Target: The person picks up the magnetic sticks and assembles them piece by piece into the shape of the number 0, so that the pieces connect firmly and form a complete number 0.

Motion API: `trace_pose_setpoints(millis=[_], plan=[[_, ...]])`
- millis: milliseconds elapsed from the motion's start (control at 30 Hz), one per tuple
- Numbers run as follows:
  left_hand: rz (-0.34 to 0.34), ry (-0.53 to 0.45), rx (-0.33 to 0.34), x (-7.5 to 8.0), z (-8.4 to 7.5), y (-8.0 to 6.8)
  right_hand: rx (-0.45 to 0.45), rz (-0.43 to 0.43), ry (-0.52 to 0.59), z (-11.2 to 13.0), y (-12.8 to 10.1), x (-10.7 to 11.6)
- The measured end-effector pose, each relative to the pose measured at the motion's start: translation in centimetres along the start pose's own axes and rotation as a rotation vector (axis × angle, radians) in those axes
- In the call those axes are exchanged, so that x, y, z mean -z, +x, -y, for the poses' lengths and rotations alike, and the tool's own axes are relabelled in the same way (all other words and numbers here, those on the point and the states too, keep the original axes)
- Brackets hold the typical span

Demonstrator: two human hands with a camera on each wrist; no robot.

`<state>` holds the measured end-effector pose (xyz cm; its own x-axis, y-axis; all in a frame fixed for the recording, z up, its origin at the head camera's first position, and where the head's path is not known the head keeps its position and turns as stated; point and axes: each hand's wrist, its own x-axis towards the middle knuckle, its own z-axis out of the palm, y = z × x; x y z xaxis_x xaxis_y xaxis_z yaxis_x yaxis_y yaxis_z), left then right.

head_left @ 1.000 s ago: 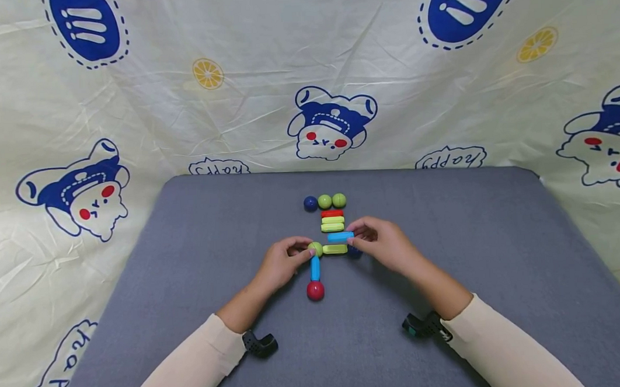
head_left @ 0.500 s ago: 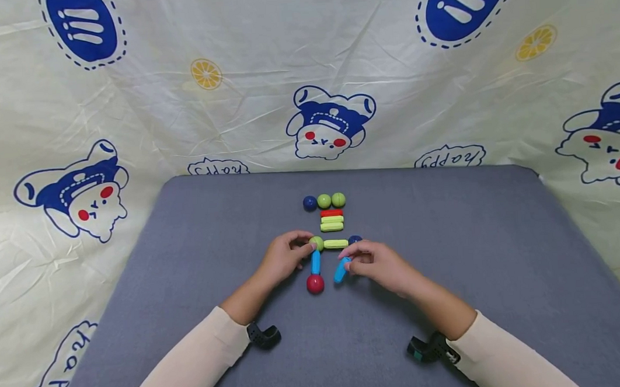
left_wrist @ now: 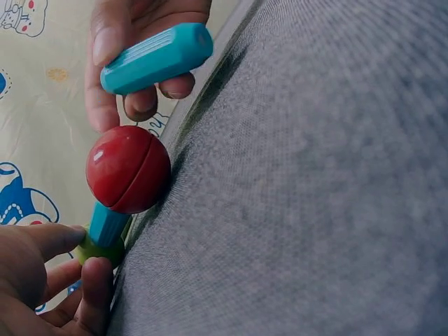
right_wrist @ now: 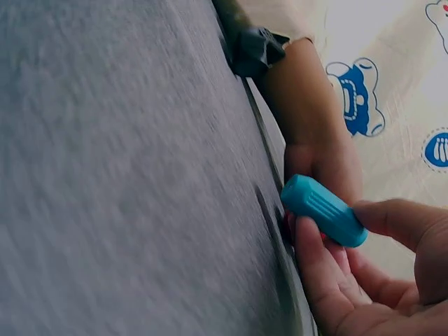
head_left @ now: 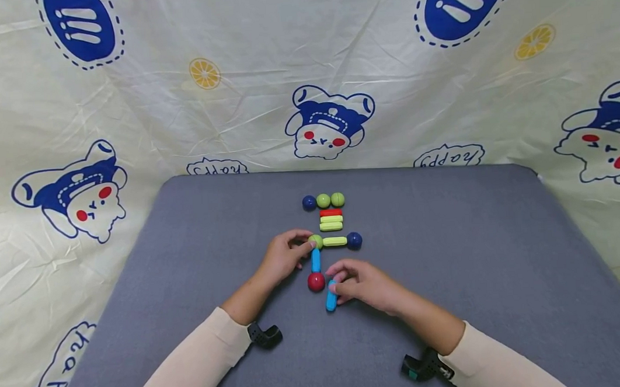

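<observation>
My left hand [head_left: 286,256] pinches a green ball [head_left: 316,240] between thumb and fingers. From that ball a blue rod [head_left: 316,261] runs toward me to a red ball [left_wrist: 129,170], and a yellow-green rod [head_left: 335,241] runs right to a dark blue ball [head_left: 354,241]. My right hand [head_left: 364,285] holds a second, loose blue rod [right_wrist: 325,210] between thumb and fingers. This rod is tilted, just right of the red ball and nearer me; in the left wrist view a gap shows between them.
Behind the joined pieces lie a red rod [head_left: 331,213] and two yellow-green rods [head_left: 331,226] side by side. Farther back, a dark blue ball [head_left: 309,203] and two green balls [head_left: 330,200] form a row. All rest on a grey cloth-covered table [head_left: 226,204].
My right hand has carried the loose blue rod from above the yellow-green rod toward me, turning it from crosswise to nearly lengthwise. The joined pieces have shifted slightly away from me.
</observation>
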<state>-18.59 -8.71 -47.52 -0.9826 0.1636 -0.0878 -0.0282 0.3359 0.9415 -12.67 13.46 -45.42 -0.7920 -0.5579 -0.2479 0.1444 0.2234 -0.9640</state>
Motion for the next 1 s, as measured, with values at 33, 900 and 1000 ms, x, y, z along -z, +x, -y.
trace_pose_setpoints(millis=[33, 900, 1000], plan=[[-0.001, -0.002, 0.001, 0.0, 0.0, 0.0, -0.008, -0.005, 0.000, 0.0, 0.0, -0.2], [-0.011, -0.020, -0.013, -0.1, 0.3, -0.1, -0.154, -0.074, -0.108, 0.4, 1.8, -2.1], [-0.010, -0.020, -0.009, 0.0, 0.2, -0.1, -0.158, -0.074, -0.109, 0.5, 1.8, -2.2]])
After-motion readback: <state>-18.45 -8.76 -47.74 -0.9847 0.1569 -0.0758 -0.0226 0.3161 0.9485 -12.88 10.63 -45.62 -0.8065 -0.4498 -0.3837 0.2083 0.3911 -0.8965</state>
